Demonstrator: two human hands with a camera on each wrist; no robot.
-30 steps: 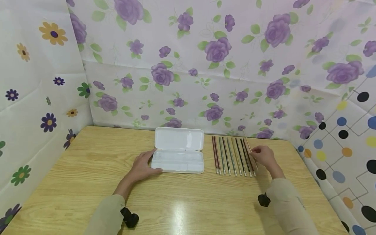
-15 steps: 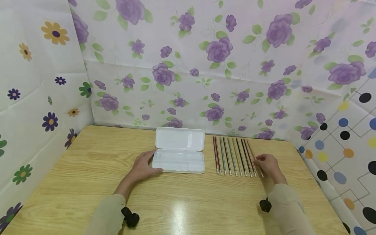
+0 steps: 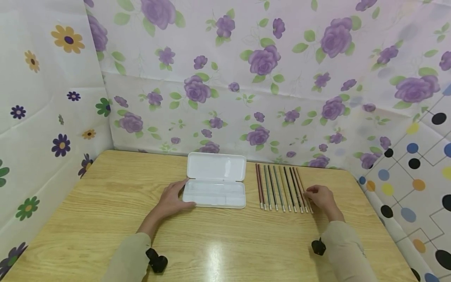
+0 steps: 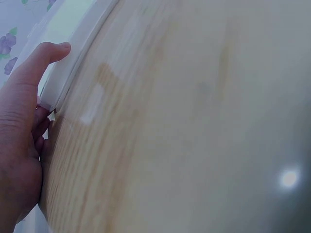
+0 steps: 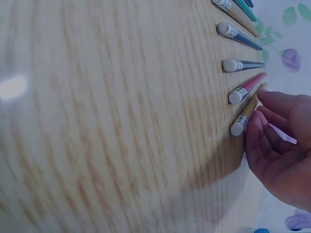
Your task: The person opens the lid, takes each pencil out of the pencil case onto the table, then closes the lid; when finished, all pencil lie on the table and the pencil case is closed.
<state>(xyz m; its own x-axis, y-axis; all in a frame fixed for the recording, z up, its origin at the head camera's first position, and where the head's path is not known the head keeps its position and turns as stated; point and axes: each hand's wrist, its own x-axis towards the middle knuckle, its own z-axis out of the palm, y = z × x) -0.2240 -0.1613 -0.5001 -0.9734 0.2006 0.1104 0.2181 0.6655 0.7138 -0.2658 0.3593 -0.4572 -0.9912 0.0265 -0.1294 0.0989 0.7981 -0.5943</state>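
Note:
A white pencil case (image 3: pixel 202 199) lies with its lid (image 3: pixel 208 166) tipped back on the table. My left hand (image 3: pixel 171 200) holds its left end, thumb over the front edge and the other fingers round the side, partly hidden. To the right, a row of eraser-tipped pencils (image 3: pixel 280 192) lies side by side, eraser ends towards me. At the row's right end, my right hand (image 3: pixel 321 197) pinches a yellow pencil (image 5: pixel 246 115) between thumb and fingers. That pencil lies along the table, slightly slanted, beside a red pencil (image 5: pixel 248 88).
The wooden table (image 3: pixel 246 243) backs onto a purple-flowered cloth (image 3: pixel 225 117). Printed cloths (image 3: pixel 38 164) also hang at both sides. Table surface shows between the case and the pencils and along the front.
The right hand has lowered the yellow pencil from a raised slant to the table at the row's right end, then shifted its eraser end slightly left. The left hand stays on the case.

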